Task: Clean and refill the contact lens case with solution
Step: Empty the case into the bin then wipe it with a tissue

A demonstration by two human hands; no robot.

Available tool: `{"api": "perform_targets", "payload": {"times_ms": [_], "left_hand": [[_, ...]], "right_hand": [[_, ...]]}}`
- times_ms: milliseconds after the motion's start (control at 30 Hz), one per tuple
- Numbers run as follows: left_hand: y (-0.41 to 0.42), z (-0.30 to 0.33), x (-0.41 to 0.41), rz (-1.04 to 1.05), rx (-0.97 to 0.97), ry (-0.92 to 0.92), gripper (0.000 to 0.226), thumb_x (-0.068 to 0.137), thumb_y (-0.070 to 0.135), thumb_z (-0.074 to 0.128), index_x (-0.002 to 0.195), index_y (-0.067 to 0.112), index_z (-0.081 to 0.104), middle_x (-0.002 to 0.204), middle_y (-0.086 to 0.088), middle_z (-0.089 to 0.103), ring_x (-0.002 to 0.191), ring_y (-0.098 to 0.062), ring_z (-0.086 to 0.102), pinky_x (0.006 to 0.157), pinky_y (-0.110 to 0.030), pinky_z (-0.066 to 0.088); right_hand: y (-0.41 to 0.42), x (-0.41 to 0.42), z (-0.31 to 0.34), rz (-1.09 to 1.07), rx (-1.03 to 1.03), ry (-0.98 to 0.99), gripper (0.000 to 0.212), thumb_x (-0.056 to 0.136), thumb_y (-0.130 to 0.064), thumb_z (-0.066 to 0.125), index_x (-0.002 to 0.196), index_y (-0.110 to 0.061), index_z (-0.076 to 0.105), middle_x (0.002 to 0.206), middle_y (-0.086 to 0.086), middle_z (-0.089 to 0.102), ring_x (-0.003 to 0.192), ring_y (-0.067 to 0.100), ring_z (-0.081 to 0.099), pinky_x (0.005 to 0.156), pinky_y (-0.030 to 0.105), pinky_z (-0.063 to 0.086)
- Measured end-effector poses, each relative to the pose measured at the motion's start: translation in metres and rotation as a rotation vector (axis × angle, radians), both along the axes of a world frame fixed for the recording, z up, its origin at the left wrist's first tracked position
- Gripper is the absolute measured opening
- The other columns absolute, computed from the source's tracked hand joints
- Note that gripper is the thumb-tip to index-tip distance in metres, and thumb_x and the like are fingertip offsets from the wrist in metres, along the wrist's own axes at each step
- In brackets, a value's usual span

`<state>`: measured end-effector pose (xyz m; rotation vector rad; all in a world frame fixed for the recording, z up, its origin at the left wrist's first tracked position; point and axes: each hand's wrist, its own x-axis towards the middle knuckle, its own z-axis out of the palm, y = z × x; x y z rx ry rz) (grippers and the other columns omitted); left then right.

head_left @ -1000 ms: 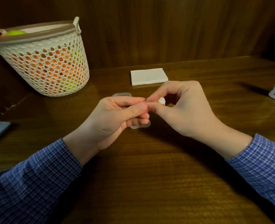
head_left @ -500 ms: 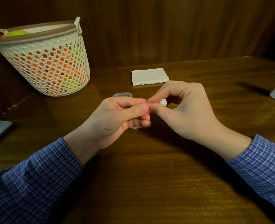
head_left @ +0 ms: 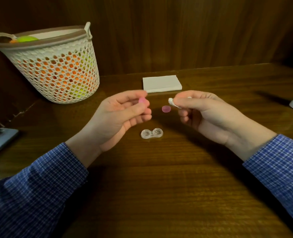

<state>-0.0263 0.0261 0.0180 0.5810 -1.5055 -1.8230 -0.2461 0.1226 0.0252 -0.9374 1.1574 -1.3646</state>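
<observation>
Clear plastic twin-well contact lens case (head_left: 152,133) down flat on the dark wooden table (head_left: 159,186), both wells uncapped, between the two wrists. Left hand (head_left: 123,115) up, pinching a small pink round cap (head_left: 142,100) at the fingertips. Right hand (head_left: 209,114) curled round a crumpled white tissue wad (head_left: 172,101). Second pink cap (head_left: 166,109) between the hands, landing spot unclear. Behind, folded white napkin (head_left: 161,83); far left, white mesh basket (head_left: 56,73).

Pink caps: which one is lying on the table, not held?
The pink cap lying on the wooden table between the hands, beyond the clear lens case. The other pink cap is pinched in the left hand.
</observation>
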Motion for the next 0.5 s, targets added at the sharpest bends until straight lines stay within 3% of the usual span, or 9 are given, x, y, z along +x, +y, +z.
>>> {"api": "perform_targets", "payload": {"times_ms": [133, 267, 367, 500], "left_hand": [[-0.010, -0.001, 0.006, 0.109, -0.161, -0.117, 0.037, 0.074, 0.024, 0.078, 0.111, 0.022, 0.077, 0.103, -0.006, 0.079, 0.092, -0.015, 0.071, 0.086, -0.028, 0.060], [-0.016, -0.011, 0.007, 0.116, -0.302, -0.252, 0.038, 0.073, 0.015, 0.081, 0.111, 0.009, 0.076, 0.102, -0.009, 0.080, 0.095, -0.021, 0.076, 0.079, -0.024, 0.061], [-0.023, -0.015, 0.010, 0.182, -0.447, -0.395, 0.034, 0.076, 0.006, 0.086, 0.108, 0.009, 0.076, 0.097, -0.004, 0.081, 0.091, -0.015, 0.078, 0.077, -0.022, 0.062], [-0.022, -0.021, 0.010, 0.252, -0.744, -0.666, 0.039, 0.084, 0.016, 0.084, 0.122, 0.019, 0.074, 0.095, 0.007, 0.076, 0.079, -0.005, 0.072, 0.067, -0.016, 0.059]], "right_hand": [[-0.004, -0.002, -0.009, -0.068, 0.100, 0.091, 0.005, 0.074, -0.019, 0.082, 0.070, -0.023, 0.083, 0.069, -0.010, 0.073, 0.057, 0.002, 0.054, 0.054, 0.017, 0.048], [-0.007, -0.005, -0.012, -0.095, 0.151, 0.068, 0.004, 0.072, -0.020, 0.084, 0.074, -0.023, 0.084, 0.072, -0.008, 0.076, 0.056, 0.002, 0.058, 0.053, 0.018, 0.051], [-0.009, -0.009, -0.015, -0.101, 0.174, 0.073, 0.008, 0.070, -0.022, 0.084, 0.078, -0.023, 0.085, 0.072, -0.008, 0.076, 0.055, 0.001, 0.060, 0.054, 0.019, 0.053], [-0.013, -0.015, -0.019, -0.108, 0.155, 0.033, 0.013, 0.091, -0.010, 0.074, 0.104, -0.014, 0.076, 0.077, -0.003, 0.078, 0.058, 0.004, 0.062, 0.055, 0.020, 0.055]]}}
